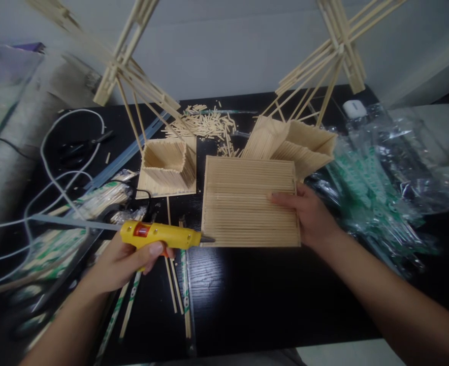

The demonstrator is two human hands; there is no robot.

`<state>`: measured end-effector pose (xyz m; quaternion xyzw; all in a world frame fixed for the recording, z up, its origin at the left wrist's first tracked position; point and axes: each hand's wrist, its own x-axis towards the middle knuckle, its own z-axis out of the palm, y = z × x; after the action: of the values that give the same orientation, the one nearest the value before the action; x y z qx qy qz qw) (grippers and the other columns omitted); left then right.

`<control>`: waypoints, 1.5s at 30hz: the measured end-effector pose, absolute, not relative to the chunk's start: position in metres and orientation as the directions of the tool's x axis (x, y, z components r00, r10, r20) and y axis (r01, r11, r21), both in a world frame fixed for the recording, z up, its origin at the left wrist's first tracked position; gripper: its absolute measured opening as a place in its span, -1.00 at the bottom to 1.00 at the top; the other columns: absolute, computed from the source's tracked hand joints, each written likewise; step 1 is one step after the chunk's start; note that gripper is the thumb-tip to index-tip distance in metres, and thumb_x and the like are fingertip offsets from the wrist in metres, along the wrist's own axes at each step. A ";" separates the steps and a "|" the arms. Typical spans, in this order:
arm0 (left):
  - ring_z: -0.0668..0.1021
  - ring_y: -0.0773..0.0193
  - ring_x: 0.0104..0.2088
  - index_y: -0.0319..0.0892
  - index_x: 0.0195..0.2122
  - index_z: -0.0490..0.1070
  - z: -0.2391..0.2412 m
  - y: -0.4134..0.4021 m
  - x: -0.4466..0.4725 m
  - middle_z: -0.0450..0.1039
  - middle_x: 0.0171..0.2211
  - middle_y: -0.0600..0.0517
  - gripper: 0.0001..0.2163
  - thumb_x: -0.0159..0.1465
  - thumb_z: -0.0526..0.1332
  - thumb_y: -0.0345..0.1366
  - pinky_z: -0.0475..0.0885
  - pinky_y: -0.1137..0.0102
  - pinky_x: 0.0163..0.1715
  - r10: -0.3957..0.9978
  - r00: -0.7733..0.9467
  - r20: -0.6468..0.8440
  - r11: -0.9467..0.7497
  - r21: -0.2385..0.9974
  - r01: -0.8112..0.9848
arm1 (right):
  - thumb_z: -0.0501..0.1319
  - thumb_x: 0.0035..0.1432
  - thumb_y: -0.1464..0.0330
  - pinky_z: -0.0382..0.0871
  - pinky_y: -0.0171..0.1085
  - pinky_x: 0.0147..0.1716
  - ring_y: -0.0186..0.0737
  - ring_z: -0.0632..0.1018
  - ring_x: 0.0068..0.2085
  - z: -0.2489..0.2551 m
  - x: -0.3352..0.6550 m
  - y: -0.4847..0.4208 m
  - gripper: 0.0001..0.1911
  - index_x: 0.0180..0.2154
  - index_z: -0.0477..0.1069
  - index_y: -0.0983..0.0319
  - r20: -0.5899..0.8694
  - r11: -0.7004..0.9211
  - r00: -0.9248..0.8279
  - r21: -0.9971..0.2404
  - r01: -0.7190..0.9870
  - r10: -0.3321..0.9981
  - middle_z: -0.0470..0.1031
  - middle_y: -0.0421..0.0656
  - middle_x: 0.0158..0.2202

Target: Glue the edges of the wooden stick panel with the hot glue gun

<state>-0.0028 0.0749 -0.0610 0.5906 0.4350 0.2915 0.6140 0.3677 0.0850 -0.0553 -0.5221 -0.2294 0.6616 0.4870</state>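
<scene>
My left hand (127,262) is closed round the grip of a yellow hot glue gun (163,234), which has a long glue stick poking out of its back. The gun's nozzle lies at the lower left corner of a flat panel (247,203) made of wooden sticks laid side by side. My right hand (312,211) grips that panel at its right edge, thumb on the face and the other fingers behind. Just beyond, a square stick box on a base (167,170) stands to the left, and a tilted stick box (304,142) is partly hidden behind the panel.
Two stick frameworks (123,66) rise at the back left and right. Short cut sticks (205,122) lie heaped behind. Clear and green wrappers (377,188) cover the right side. White cable (43,147), black scissors (75,150) and larger scissors (37,300) are at left, near wrapped chopsticks (186,300).
</scene>
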 end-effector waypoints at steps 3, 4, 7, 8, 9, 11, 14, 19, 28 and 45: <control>0.51 0.33 -0.70 -0.25 -0.29 0.78 -0.062 0.076 -0.002 0.77 -0.43 -0.19 -0.53 0.43 0.47 0.13 0.47 0.50 -0.74 0.877 0.444 -0.183 0.121 0.979 0.166 | 0.75 -0.18 0.31 0.74 0.06 0.04 0.20 0.84 -0.04 -0.055 0.367 0.085 -0.61 -0.26 0.74 0.09 -0.453 -0.414 -0.001 -0.814 -0.407 0.892 0.85 -0.17 -0.18; 0.51 0.34 -0.70 -0.26 -0.29 0.77 -0.061 0.076 -0.001 0.77 -0.43 -0.18 -0.52 0.44 0.47 0.13 0.47 0.50 -0.74 0.881 0.439 -0.175 0.112 0.980 0.165 | 0.75 -0.18 0.30 0.74 0.04 0.01 0.19 0.84 -0.05 -0.054 0.366 0.084 -0.62 -0.27 0.75 0.09 -0.452 -0.417 -0.008 -0.816 -0.402 0.892 0.85 -0.17 -0.18; 0.50 0.35 -0.71 -0.26 -0.32 0.75 -0.060 0.076 0.003 0.74 -0.47 -0.15 -0.51 0.44 0.46 0.14 0.46 0.50 -0.76 0.898 0.418 -0.135 0.077 0.985 0.153 | 0.76 -0.17 0.27 0.74 0.06 0.01 0.19 0.84 -0.06 -0.053 0.365 0.083 -0.63 -0.28 0.75 0.09 -0.452 -0.429 -0.035 -0.816 -0.389 0.891 0.86 -0.16 -0.17; 0.49 0.35 -0.72 -0.26 -0.33 0.75 -0.060 0.077 0.004 0.74 -0.47 -0.14 -0.50 0.44 0.47 0.15 0.46 0.50 -0.76 0.905 0.407 -0.122 0.066 0.987 0.147 | 0.76 -0.16 0.26 0.74 0.08 0.03 0.19 0.84 -0.06 -0.053 0.365 0.082 -0.63 -0.28 0.76 0.08 -0.449 -0.429 -0.044 -0.815 -0.390 0.892 0.85 -0.17 -0.17; 0.49 0.35 -0.73 -0.26 -0.34 0.74 -0.059 0.077 0.006 0.74 -0.48 -0.14 -0.50 0.44 0.47 0.16 0.46 0.50 -0.77 0.912 0.395 -0.112 0.058 0.988 0.145 | 0.76 -0.16 0.27 0.74 0.10 0.05 0.18 0.84 -0.07 -0.054 0.365 0.081 -0.64 -0.28 0.76 0.08 -0.447 -0.429 -0.052 -0.814 -0.392 0.893 0.85 -0.17 -0.17; 0.50 0.34 -0.73 -0.25 -0.35 0.74 -0.059 0.077 0.007 0.75 -0.47 -0.13 -0.49 0.43 0.47 0.17 0.45 0.49 -0.77 0.923 0.371 -0.105 0.052 0.987 0.150 | 0.75 -0.14 0.29 0.72 0.13 0.08 0.17 0.84 -0.09 -0.055 0.365 0.079 -0.66 -0.29 0.75 0.08 -0.444 -0.433 -0.069 -0.810 -0.396 0.894 0.85 -0.16 -0.18; 0.50 0.33 -0.73 -0.23 -0.35 0.74 -0.061 0.078 0.007 0.73 -0.49 -0.11 -0.50 0.43 0.46 0.17 0.43 0.48 -0.77 0.938 0.330 -0.109 0.057 0.985 0.163 | 0.74 -0.10 0.29 0.71 0.16 0.09 0.18 0.84 -0.11 -0.058 0.365 0.076 -0.70 -0.30 0.76 0.09 -0.447 -0.458 -0.126 -0.797 -0.393 0.886 0.85 -0.14 -0.19; 0.51 0.34 -0.72 -0.24 -0.34 0.73 -0.061 0.079 0.008 0.73 -0.46 -0.09 -0.57 0.45 0.47 0.07 0.40 0.48 -0.77 0.966 0.246 -0.075 0.050 0.993 0.107 | 0.75 -0.10 0.24 0.70 0.11 0.07 0.16 0.83 -0.10 -0.058 0.363 0.073 -0.68 -0.30 0.77 0.11 -0.454 -0.488 -0.181 -0.800 -0.348 0.873 0.85 -0.10 -0.17; 0.57 0.33 -0.72 -0.23 -0.29 0.78 -0.060 0.082 0.011 0.76 -0.42 -0.09 -0.63 0.45 0.51 0.02 0.49 0.50 -0.77 0.980 0.200 0.003 0.003 0.999 -0.032 | 0.77 -0.16 0.24 0.67 -0.09 -0.10 0.01 0.80 -0.21 -0.053 0.361 0.072 -0.65 -0.29 0.80 0.11 -0.456 -0.504 -0.218 -0.809 -0.302 0.863 0.84 -0.14 -0.25; 0.56 0.29 -0.72 -0.17 -0.36 0.78 -0.060 0.081 0.012 0.76 -0.45 -0.09 -0.60 0.35 0.57 0.11 0.44 0.49 -0.80 0.997 0.082 -0.015 0.009 0.998 0.065 | 0.76 -0.14 0.31 0.67 -0.16 -0.16 -0.03 0.81 -0.24 -0.054 0.362 0.073 -0.68 -0.30 0.80 0.10 -0.437 -0.495 -0.241 -0.818 -0.293 0.866 0.84 -0.17 -0.26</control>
<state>0.0119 0.0812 -0.0600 0.5331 0.4979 0.4596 0.5067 0.3620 0.0727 -0.0536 -0.4691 -0.3057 0.7261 0.3991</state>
